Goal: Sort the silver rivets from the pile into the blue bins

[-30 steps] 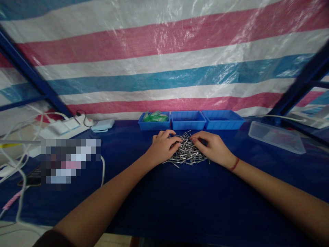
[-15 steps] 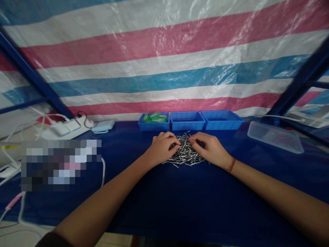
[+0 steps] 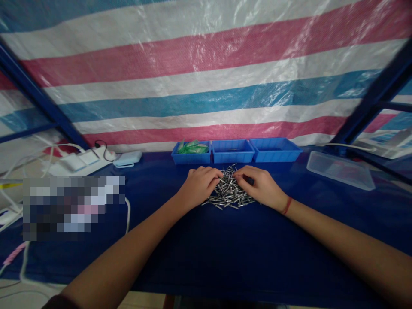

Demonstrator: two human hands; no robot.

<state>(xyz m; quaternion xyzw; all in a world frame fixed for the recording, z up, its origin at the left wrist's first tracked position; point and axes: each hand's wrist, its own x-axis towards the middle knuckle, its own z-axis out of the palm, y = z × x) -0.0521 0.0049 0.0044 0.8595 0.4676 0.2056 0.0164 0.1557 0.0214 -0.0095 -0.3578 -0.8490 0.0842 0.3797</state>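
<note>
A heap of small silvery metal pins lies on the dark blue table. My left hand is at the heap's left side, thumb and fingertips drawn together in a pinch; a thin metal pin seems to show at the fingertips. On the heap's right side is my right hand, its thumb and index finger closed near the pins; whatever they hold is too small to make out. A small dark thing shows between the thumb and palm of that hand.
Behind the heap stand three blue bins: the left one with green plastic, then the middle and right. A clear lid lies right. At left are a power strip, a light blue case, cables and a blurred patch.
The fingers of my left hand have closed from a looser curl into a pinch, a little higher off the heap. My right hand has hardly moved; the whole view has shifted slightly.
</note>
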